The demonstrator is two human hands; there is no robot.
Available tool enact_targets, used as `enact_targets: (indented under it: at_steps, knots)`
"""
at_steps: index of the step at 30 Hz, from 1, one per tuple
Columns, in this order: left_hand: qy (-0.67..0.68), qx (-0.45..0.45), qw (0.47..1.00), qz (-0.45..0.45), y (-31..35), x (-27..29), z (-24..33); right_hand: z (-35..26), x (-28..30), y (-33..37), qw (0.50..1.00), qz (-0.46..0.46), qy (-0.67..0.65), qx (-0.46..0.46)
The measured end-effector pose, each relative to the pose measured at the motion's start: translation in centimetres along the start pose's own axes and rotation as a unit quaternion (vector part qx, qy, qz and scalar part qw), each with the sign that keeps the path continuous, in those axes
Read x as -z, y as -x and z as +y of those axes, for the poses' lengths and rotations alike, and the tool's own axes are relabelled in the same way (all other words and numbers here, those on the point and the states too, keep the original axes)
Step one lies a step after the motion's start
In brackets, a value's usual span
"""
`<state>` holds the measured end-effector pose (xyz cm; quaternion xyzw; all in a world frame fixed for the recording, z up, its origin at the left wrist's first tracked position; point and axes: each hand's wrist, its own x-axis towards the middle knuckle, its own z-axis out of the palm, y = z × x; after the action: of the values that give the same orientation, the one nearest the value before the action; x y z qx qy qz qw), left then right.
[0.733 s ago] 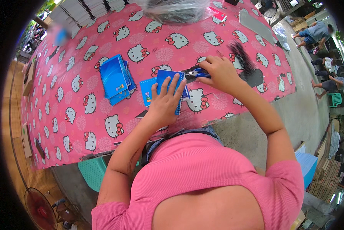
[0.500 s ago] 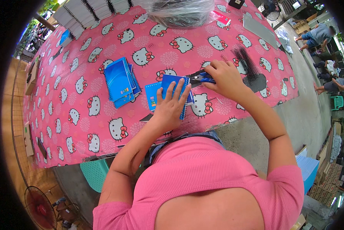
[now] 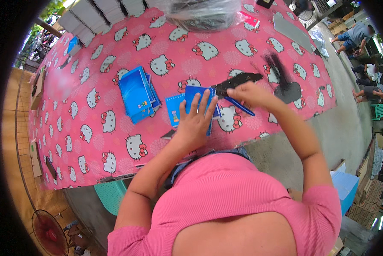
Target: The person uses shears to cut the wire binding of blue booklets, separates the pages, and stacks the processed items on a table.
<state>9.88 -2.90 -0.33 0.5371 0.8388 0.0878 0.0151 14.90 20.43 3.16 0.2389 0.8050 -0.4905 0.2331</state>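
The step in hand looks like work at a notebook's spiral binding. The left hand (image 3: 195, 126), fingers spread flat and gripping nothing, presses on the dark blue spiral notebook (image 3: 195, 90), which overlaps a lighter blue notebook (image 3: 172, 107) at the table's near side. The right hand (image 3: 248, 94) curls over blue-handled pliers (image 3: 241, 106) just right of it (one handle juts toward near right); how firmly it grips I cannot tell. The next move probably calls for steady left-hand pressure and lined-up pliers. The dark notebook's long axis runs near to far, far end leaning right, coil facing right.
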Motion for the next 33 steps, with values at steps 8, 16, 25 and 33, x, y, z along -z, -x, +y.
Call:
enact_targets:
  at_steps: [8,16,25,33]
  knots:
    - [0.348,0.026,0.932,0.098,-8.3,3.6,-10.8,8.0,-5.4,1.4,0.829,0.392,0.290,0.274]
    - [0.079,0.207,0.932,0.287,-18.5,-4.0,-37.0,8.1,-6.2,1.0,0.851,0.374,0.247,0.274]
    - [0.247,0.261,0.903,0.236,-26.0,-3.4,-31.5,9.2,-5.7,0.8,0.830,0.415,0.269,0.259]
    - [0.371,0.140,0.841,0.369,-34.5,7.2,-18.8,9.1,-6.6,1.7,0.814,0.435,0.292,0.250]
